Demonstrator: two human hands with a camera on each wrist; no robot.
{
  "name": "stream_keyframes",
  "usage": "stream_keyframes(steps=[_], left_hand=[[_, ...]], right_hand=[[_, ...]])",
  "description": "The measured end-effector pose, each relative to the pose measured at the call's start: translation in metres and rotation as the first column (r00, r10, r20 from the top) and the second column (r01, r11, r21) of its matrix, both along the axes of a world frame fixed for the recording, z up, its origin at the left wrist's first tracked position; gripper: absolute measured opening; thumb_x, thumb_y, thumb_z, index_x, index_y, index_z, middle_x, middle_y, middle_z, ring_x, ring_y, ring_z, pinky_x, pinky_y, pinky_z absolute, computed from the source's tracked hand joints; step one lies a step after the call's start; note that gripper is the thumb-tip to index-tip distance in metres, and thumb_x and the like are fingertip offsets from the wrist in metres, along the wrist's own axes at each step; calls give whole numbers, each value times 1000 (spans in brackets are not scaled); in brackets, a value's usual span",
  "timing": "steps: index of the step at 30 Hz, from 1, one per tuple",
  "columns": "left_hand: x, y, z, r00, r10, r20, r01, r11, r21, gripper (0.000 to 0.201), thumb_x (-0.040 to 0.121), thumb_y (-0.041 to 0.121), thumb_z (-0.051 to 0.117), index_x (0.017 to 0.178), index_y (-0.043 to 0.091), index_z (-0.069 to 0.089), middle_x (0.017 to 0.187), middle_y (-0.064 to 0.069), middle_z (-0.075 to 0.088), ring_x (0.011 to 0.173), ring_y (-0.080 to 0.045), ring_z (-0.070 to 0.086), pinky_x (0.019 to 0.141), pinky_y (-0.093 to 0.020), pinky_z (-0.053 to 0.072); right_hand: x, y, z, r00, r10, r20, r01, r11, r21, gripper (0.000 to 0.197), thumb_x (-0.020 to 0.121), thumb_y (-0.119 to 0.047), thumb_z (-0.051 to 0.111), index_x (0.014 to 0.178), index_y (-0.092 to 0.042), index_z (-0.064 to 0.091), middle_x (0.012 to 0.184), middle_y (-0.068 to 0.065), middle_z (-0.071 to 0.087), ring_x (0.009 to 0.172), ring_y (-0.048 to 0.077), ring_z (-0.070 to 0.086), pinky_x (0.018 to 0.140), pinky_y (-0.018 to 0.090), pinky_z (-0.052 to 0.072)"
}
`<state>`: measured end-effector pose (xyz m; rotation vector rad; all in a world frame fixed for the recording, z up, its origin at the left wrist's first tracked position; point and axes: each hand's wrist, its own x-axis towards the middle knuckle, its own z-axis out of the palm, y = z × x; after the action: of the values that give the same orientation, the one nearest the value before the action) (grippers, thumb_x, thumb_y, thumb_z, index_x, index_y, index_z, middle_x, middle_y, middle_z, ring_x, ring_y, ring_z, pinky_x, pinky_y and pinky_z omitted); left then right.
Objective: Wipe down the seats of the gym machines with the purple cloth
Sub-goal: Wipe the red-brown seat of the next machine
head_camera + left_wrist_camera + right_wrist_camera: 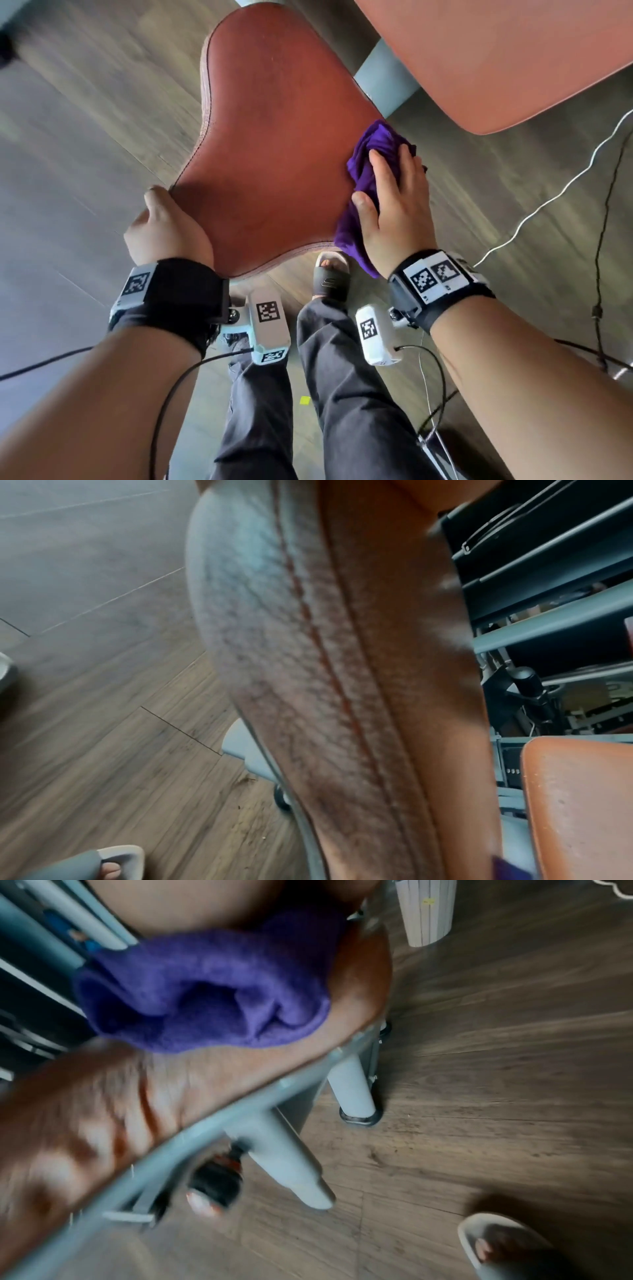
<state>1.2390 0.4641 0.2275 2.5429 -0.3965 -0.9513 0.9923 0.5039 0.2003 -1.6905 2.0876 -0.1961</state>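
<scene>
A reddish-brown padded gym seat (274, 144) fills the middle of the head view. My right hand (394, 198) presses a bunched purple cloth (373, 147) onto the seat's right edge, with fingers and thumb curled over the fabric. In the right wrist view the purple cloth (205, 993) lies on the seat's edge (240, 1064), blurred. My left hand (164, 226) grips the seat's near left corner, thumb on top; its fingers are hidden below. The left wrist view shows only the seat's stitched side (325, 669) close up.
A second reddish-brown pad (513, 51) stands at the upper right, with the grey frame post (383, 72) between the pads. Grey seat legs (349, 1091) stand on the wood floor. White and black cables (548, 202) trail at the right. My sandalled foot (330, 274) is under the seat's near edge.
</scene>
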Motion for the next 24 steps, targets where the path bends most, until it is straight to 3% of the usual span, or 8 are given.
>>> stream_keyframes(steps=[4, 6, 9, 12, 14, 16, 21, 24], left_hand=[[1, 1, -2, 999, -43, 27, 42, 998, 36, 35, 94, 29, 34, 71, 3, 40, 68, -15, 37, 71, -28, 33, 47, -23, 33], [1, 1, -1, 1000, 23, 6, -23, 999, 31, 41, 92, 34, 36, 72, -1, 47, 69, -18, 38, 66, -28, 32, 53, -37, 30], [0, 0, 2, 999, 37, 21, -38, 999, 35, 43, 92, 35, 36, 69, -1, 39, 60, -15, 31, 58, -28, 26, 58, -40, 28], [0, 1, 3, 998, -53, 38, 52, 998, 32, 40, 97, 29, 31, 72, -1, 39, 63, -18, 39, 56, -30, 32, 61, -38, 30], [1, 1, 2, 997, -63, 48, 63, 998, 6, 41, 98, 29, 31, 71, 0, 40, 64, -19, 41, 57, -31, 32, 61, -37, 29], [0, 2, 1, 997, -53, 54, 54, 999, -10, 44, 98, 31, 31, 68, 0, 40, 62, -20, 39, 56, -29, 31, 60, -38, 27], [0, 4, -5, 998, 8, 63, -6, 999, -38, 49, 95, 36, 33, 62, 1, 38, 57, -15, 31, 54, -28, 28, 60, -39, 31], [-1, 5, -5, 997, -18, 74, 22, 999, -48, 46, 91, 37, 30, 60, 4, 35, 57, -14, 28, 56, -28, 26, 62, -41, 33]], right_hand=[[-15, -68, -4, 998, -51, 25, 48, 994, 96, 61, 97, -42, 43, 154, -24, 30, 151, 16, 37, 134, 39, 39, 112, 43, 31], [-18, -89, -3, 998, -58, 29, 53, 987, 154, 61, 99, -42, 47, 155, -25, 27, 145, 16, 43, 129, 39, 44, 108, 43, 35], [-14, -75, 6, 999, -49, -4, 49, 986, 162, 65, 98, -43, 51, 155, -25, 26, 142, 19, 43, 125, 42, 44, 106, 46, 35], [-16, -29, 15, 996, -64, -60, 72, 987, 145, 67, 95, -47, 48, 154, -21, 29, 141, 21, 41, 121, 43, 43, 104, 49, 35], [-18, -8, 18, 994, -81, -74, 91, 987, 134, 70, 93, -52, 40, 153, -18, 31, 141, 20, 41, 120, 42, 44, 104, 48, 35], [-20, -5, 17, 992, -98, -79, 110, 980, 167, 68, 94, -49, 43, 154, -19, 30, 144, 18, 38, 124, 41, 42, 106, 48, 34], [-14, -54, 16, 990, -108, -91, 129, 955, 268, 66, 98, -48, 47, 155, -31, 21, 144, 17, 37, 125, 43, 41, 106, 49, 35], [4, -111, 13, 999, -51, -16, 53, 966, 253, 63, 96, -51, 51, 151, -33, 26, 138, 16, 44, 122, 42, 47, 103, 46, 38]])
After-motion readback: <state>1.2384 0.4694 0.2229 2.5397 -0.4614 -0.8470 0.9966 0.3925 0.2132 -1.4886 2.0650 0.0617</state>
